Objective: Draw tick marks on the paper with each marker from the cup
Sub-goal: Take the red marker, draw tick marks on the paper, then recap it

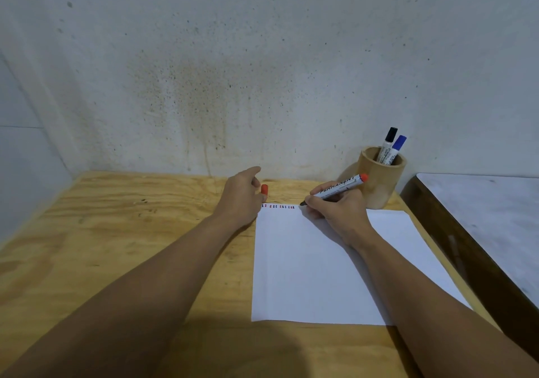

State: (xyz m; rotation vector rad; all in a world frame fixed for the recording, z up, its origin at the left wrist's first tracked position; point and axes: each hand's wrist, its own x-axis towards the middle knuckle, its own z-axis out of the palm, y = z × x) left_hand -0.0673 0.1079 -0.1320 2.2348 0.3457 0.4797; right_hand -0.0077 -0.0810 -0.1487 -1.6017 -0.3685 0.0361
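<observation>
Right hand [338,205] is gripping red marker [341,188], tip meeting paper [315,261] beside the ticks [278,206]. Left hand [242,194] is pinching its cap [264,189], ready for recapping.

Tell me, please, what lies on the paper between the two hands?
In the head view, a short row of red and blue tick marks runs along the white paper's top edge between them.

Three markers: red [341,188], black [387,143], blue [395,148]. One cap [264,189], one cup [379,185], one paper [306,275], two hands: left [242,199], right [338,208].
</observation>
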